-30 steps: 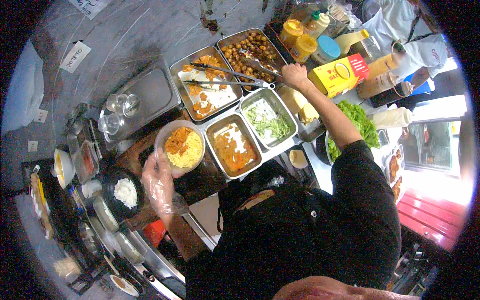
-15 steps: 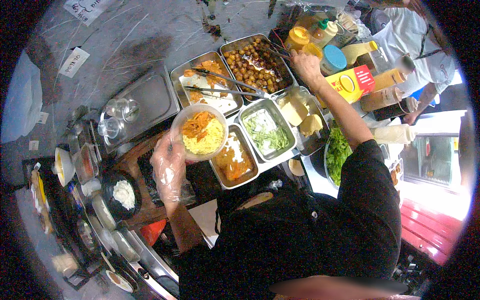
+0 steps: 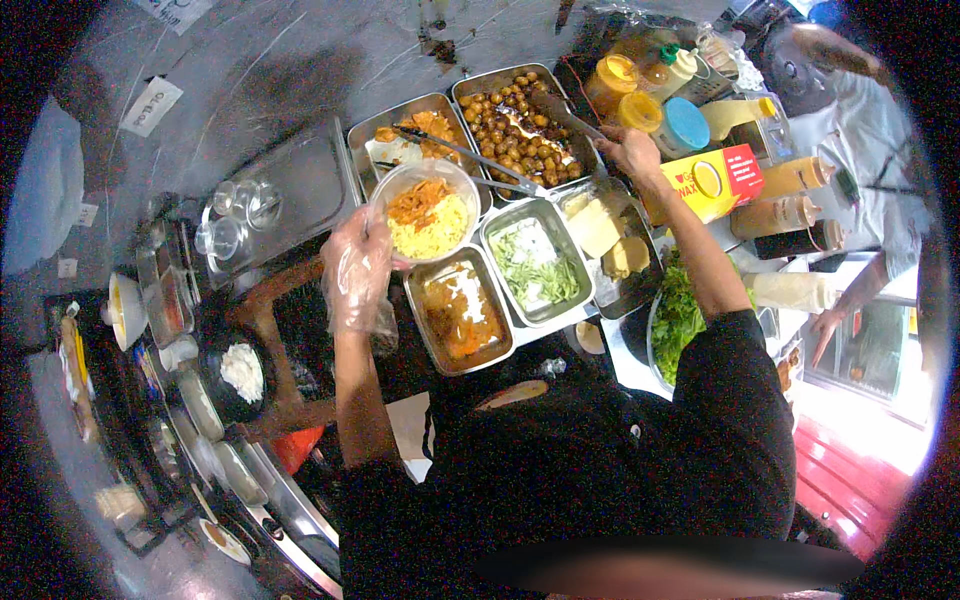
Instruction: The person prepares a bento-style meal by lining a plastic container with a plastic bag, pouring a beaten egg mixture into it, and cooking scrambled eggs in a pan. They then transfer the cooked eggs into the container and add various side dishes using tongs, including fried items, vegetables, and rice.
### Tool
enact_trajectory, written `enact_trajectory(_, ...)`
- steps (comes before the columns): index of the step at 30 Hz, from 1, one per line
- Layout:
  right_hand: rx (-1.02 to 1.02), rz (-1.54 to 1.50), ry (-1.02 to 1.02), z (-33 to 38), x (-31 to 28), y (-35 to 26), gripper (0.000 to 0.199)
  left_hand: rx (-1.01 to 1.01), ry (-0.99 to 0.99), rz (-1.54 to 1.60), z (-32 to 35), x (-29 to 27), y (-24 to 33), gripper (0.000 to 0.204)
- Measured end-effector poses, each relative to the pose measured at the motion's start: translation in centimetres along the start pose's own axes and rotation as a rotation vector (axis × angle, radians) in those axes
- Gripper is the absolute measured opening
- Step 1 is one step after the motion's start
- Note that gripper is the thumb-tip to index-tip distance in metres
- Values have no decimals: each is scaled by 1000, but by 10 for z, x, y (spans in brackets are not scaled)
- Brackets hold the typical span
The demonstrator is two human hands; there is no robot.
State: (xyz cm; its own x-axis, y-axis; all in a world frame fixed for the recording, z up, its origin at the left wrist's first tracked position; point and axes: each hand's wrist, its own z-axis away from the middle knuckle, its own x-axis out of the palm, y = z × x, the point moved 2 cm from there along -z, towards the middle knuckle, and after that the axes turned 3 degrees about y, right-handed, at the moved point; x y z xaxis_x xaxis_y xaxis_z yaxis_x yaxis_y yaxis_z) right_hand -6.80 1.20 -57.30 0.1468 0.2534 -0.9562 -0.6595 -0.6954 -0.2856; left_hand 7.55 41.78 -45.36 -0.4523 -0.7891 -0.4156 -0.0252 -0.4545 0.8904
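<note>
My left hand (image 3: 358, 265), in a clear plastic glove, grips a round clear plastic bowl (image 3: 462, 188) by its side. Yellow grains (image 3: 430, 233) and orange shredded food (image 3: 420, 203) fill the bowl. It sits above the near end of a metal tray of orange food pieces (image 3: 432, 128). To the right, my bare right hand (image 3: 632, 153) is closed on the handle of a dark long-handled utensil (image 3: 565, 118). The utensil reaches into a metal tray of small browned round potatoes (image 3: 510, 125); its head's shape is unclear.
Tongs (image 3: 470, 155) lie across the orange-food tray. Nearby stand trays of shredded green vegetable (image 3: 535, 258), orange sauce (image 3: 458, 312) and yellow slices (image 3: 600, 225). Sauce bottles (image 3: 790, 178) and a yellow-red box (image 3: 712, 185) stand right. Another person's hand (image 3: 824, 332) shows at far right.
My left hand and the bowl have moved slightly right and away from me, over the orange-food tray. My right hand has drawn back a little to the right, still gripping the utensil.
</note>
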Motion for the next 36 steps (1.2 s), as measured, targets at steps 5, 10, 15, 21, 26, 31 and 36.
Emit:
enact_trajectory(5, -166, -246, 57, 25, -49, 1, 44, 53, -44, -60, -19, 12, -3, 28)
enact_trajectory(10, -57, -484, -245, 76, -137, -66, 41, 65, -57, -104, -34, 20, -19, 27)
enact_trajectory(15, -363, -443, -238, 108, -158, -97, 40, 86, -42, -140, -34, 23, -19, 27)
enact_trajectory(21, -593, -94, -93, 122, -151, -123, 37, 79, -47, -245, -39, 25, -22, 29)
enact_trajectory(26, -589, -49, -97, 123, -163, -131, 37, 100, 4, -358, -35, 23, -18, 29)
enact_trajectory(31, -284, -315, -224, 107, -169, -114, 40, 174, 47, -306, -30, 20, -13, 29)
enact_trajectory(36, -119, -417, -265, 89, -173, -93, 40, 223, 131, -329, -32, 17, -22, 28)
